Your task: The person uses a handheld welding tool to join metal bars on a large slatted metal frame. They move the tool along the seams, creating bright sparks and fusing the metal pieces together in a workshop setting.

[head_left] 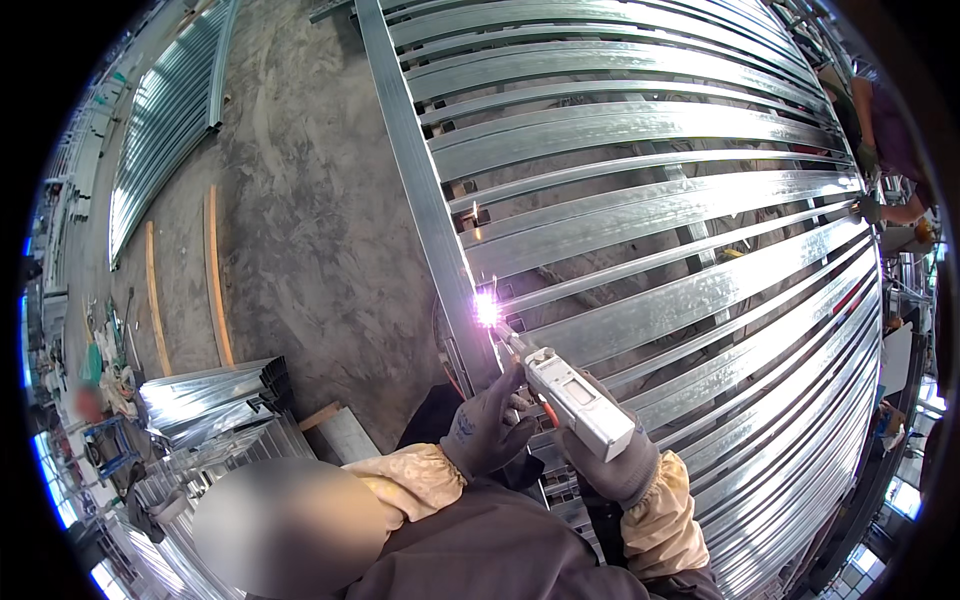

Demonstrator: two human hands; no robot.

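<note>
My right hand [632,470], in a grey glove, is wrapped round a white handheld welding gun [580,400]. The gun's narrow nozzle points up and left, and a bright pink-white glare with sparks burns at its tip. That glare sits where a slat meets the long side rail [410,150] of a galvanized steel frame [640,220]. My left hand [485,430], gloved too, is curled just left of the gun, its fingertips close to the nozzle. Whether those fingers grip the nozzle or something else is hidden. The glare covers the joint itself.
On the concrete floor [290,180] lie two wooden strips [215,280]. Another slatted panel [170,120] rests at the far left. Stacked metal profiles [215,400] are at the lower left. At the frame's right edge a co-worker's gloved hand [868,208] touches the slats.
</note>
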